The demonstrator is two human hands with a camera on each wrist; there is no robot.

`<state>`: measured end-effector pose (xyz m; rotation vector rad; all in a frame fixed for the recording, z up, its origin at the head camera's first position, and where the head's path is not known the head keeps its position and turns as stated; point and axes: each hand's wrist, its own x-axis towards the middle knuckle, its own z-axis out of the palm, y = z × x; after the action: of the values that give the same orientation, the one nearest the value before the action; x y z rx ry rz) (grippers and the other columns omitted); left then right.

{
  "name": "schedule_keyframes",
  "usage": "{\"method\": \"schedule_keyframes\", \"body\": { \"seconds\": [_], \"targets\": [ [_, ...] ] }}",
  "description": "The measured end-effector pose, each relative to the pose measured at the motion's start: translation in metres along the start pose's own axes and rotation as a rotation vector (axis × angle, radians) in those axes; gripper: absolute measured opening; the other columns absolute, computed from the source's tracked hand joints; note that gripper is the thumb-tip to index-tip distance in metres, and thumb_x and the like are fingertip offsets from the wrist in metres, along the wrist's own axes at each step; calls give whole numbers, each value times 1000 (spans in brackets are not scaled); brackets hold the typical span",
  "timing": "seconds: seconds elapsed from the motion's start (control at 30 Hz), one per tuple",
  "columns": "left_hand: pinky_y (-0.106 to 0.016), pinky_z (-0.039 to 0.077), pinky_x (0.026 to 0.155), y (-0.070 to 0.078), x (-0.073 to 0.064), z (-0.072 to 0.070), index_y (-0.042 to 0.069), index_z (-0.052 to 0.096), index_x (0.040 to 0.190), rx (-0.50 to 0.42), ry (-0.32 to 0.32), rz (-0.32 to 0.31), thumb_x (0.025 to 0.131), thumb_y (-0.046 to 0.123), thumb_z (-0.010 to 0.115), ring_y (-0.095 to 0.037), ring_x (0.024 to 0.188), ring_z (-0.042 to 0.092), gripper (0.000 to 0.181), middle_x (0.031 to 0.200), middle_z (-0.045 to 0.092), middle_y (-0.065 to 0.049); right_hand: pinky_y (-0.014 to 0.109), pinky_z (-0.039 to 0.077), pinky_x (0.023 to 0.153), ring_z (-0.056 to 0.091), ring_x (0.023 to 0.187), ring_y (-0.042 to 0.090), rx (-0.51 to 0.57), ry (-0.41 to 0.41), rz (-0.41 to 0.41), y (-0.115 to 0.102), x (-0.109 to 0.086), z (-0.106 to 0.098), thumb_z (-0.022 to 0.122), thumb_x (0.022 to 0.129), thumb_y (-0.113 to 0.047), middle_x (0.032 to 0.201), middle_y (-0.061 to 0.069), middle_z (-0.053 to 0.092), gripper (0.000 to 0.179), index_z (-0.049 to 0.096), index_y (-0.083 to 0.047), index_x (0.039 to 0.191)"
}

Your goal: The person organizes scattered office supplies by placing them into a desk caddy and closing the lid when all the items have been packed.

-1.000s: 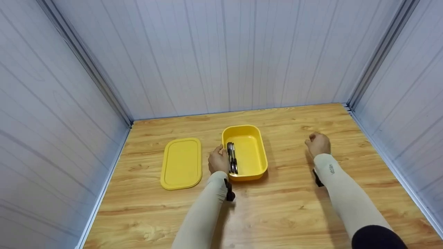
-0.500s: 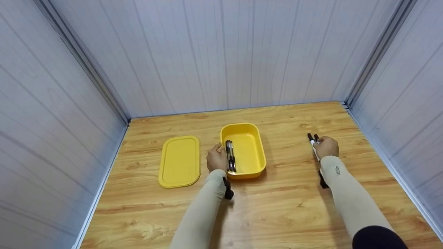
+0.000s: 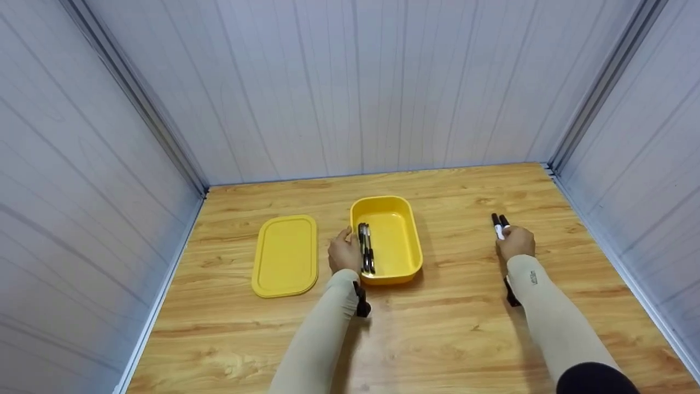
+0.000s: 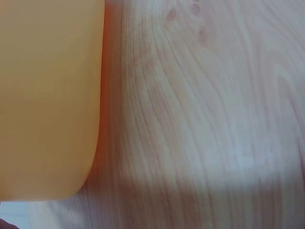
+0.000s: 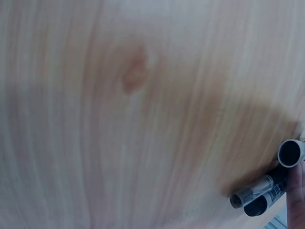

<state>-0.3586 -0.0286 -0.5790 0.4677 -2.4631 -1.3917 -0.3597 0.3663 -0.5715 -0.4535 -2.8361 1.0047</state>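
A yellow box point(image 3: 395, 235), without its lid, stands mid-table with several dark pens point(image 3: 366, 254) lying along its left inner side. My left hand point(image 3: 344, 256) rests against the box's left wall; the left wrist view mostly shows the wall's outside point(image 4: 47, 95). Over on the right, my right hand point(image 3: 518, 242) holds a white marker point(image 3: 498, 229) with a black cap, and a second black cap point(image 3: 504, 220) sticks out beside it. The right wrist view shows a marker's round end point(image 5: 289, 153) at my fingers, with a clear-barrelled pen point(image 5: 252, 192) and a black-ended marker point(image 5: 266, 200) close below.
A flat yellow lid point(image 3: 285, 256) lies left of the box. The wood-grain table point(image 3: 426, 334) is bounded by pale panel walls point(image 3: 377, 93) at the back and both sides. Wood surface lies between the box and my right hand.
My right hand has shifted right and slightly nearer; black-capped markers now show past its fingers. The left hand stays at the box, which has not moved.
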Motion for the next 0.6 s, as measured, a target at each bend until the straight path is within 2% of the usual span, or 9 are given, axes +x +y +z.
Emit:
{"method": "schedule_keyframes", "body": {
  "seconds": [0.43,0.6],
  "targets": [
    [-37,47,61,1,2,-1,23,70,124,0,0,-21,97,25,60,-17,67,61,29,81,68,-1,50,46,94,58,108,39,55,-23,80,-6,2,1,65,91,-9,120,29,62,36,62,7,124],
    [-38,48,62,-1,0,-1,22,70,125,-4,-5,-15,97,25,60,-16,67,62,30,81,69,-2,47,48,91,59,108,38,79,-38,93,-5,0,2,64,92,-8,121,29,62,37,61,7,125]
  ]
}}
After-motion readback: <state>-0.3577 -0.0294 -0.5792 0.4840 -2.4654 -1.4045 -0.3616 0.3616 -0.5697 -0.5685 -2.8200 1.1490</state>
